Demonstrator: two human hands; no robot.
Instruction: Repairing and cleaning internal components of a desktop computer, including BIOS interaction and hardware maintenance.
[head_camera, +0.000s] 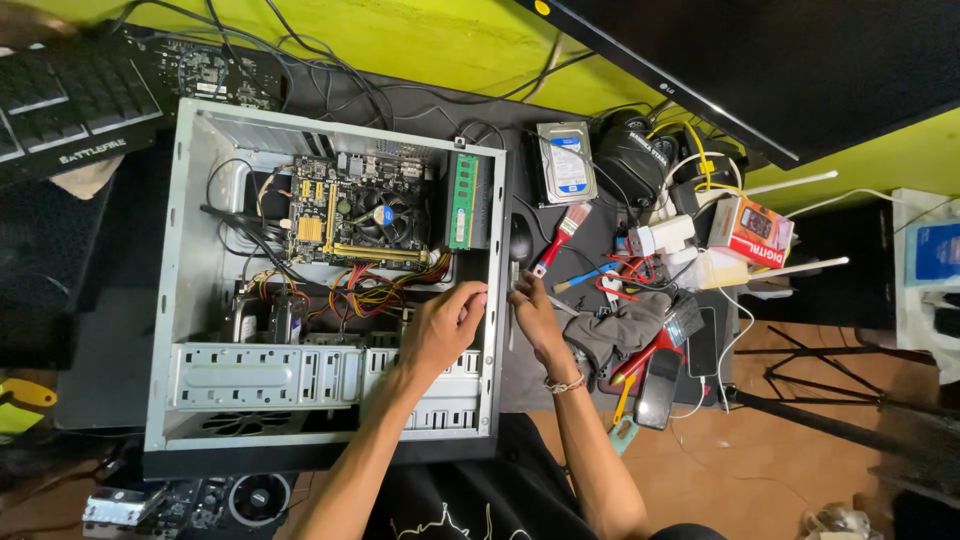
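— What sort of place is being shown?
— A computer repair workshop is being shown: an opened PC case (190, 300) is being kept on a cluttered bench, with a hard drive (565, 160), brush (562, 235), keyboard (70, 100) and loose boards lying around.

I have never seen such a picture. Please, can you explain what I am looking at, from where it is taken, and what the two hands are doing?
One camera worn on the person's head looks straight down at a dark desk. An open computer case lies flat on it, showing its green circuit board, a round cooling fan and bundled wires. The left hand reaches inside the case near its right edge; the right hand rests just outside that edge. Whether either pinches something small, I cannot tell. To the right lie a red-handled brush, a hard drive, a grey cloth and phones.
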